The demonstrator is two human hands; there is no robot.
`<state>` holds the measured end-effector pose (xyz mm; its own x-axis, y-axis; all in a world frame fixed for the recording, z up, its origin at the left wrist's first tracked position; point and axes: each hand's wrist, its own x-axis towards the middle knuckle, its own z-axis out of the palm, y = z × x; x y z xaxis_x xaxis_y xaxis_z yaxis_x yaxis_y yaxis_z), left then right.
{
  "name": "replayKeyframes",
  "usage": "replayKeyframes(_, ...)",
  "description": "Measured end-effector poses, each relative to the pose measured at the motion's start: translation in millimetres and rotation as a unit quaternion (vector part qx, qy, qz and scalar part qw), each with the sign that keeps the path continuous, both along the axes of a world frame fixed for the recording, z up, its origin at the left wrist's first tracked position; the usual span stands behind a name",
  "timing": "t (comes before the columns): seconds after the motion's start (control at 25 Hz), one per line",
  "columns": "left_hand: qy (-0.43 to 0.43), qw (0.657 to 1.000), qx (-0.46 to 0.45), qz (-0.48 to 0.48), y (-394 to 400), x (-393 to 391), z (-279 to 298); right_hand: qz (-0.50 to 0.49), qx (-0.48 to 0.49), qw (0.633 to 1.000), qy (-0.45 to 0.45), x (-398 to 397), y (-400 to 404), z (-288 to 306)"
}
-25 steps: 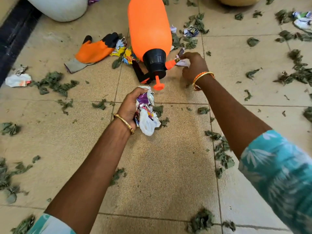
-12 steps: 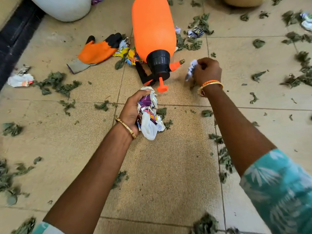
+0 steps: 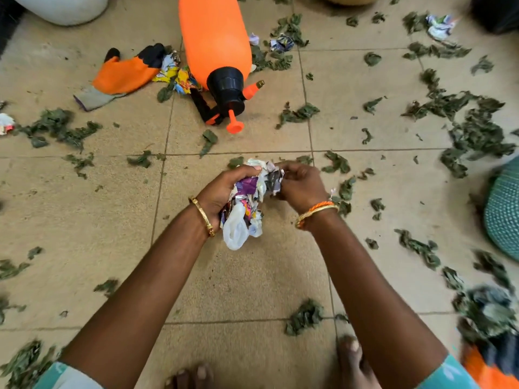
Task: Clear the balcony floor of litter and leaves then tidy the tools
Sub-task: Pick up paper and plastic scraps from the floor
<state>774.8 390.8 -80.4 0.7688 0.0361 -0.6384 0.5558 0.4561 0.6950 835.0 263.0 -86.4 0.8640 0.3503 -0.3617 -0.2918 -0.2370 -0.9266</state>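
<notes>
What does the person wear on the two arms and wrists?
Both forearms are bare. The left hand has a thin gold bangle on its wrist. The right hand has a gold bangle together with an orange band on its wrist. At the bottom edge, short turquoise sleeves with a pale leaf print show on the left and right arms.

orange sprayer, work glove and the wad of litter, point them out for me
orange sprayer (image 3: 214, 37), head view, on its orange tank
work glove (image 3: 125, 75), head view, on its orange palm
wad of litter (image 3: 248, 197), head view, on the crumpled wrappers between both hands
</notes>
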Motion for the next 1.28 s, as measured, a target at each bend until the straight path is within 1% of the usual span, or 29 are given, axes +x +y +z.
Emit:
replayKeyframes(0.12,0.041,0.999,0.032,-0.008,-3,-10,-2,0.05,-0.016,0.998,-0.022,-14,-9,-2)
replayKeyframes(0.2,0.048,0.997,0.058,0.001,-4,-12,-3,0.071,-0.038,0.997,-0.013,-13,-17,-1)
replayKeyframes(0.24,0.047,0.997,0.065,0.009,-5,-12,-2,0.062,-0.064,0.996,-0.031,-11,-23,-2)
replayKeyframes(0.28,0.045,0.996,0.068,0.019,-5,-12,-2,0.042,-0.113,0.99,-0.075,-6,-32,-4)
replayKeyframes(0.36,0.04,0.996,0.071,0.034,-5,-12,-1,0.022,-0.243,0.956,-0.162,9,-58,-11)
replayKeyframes(0.44,0.032,0.997,0.061,0.042,-4,-13,0,0.063,-0.383,0.903,-0.182,22,-85,-17)
replayKeyframes(0.48,0.029,0.997,0.056,0.043,-3,-13,0,0.091,-0.433,0.879,-0.179,24,-94,-18)
replayKeyframes(0.52,0.027,0.997,0.053,0.044,-4,-13,0,0.108,-0.457,0.865,-0.179,24,-99,-21)
replayKeyframes(0.56,0.024,0.998,0.05,0.044,-5,-13,0,0.112,-0.46,0.862,-0.184,23,-100,-22)
replayKeyframes(0.8,0.017,0.998,0.057,0.034,-10,-17,1,0.042,-0.411,0.883,-0.223,20,-101,-32)
replayKeyframes(0.96,0.018,0.997,0.063,0.041,-7,-20,1,0.017,-0.391,0.888,-0.24,18,-99,-42)
replayKeyframes(1.04,0.019,0.997,0.06,0.043,-6,-21,0,-0.047,-0.321,0.915,-0.24,18,-101,-39)
replayKeyframes(1.12,0.021,0.997,0.058,0.042,-5,-22,-1,-0.109,-0.233,0.945,-0.203,22,-102,-30)
replayKeyframes(1.2,0.02,0.998,0.052,0.043,-6,-22,-2,-0.148,-0.118,0.973,-0.13,25,-101,-16)
replayKeyframes(1.28,0.016,0.998,0.042,0.038,-7,-22,-1,-0.175,0.034,0.984,-0.026,26,-100,-2)
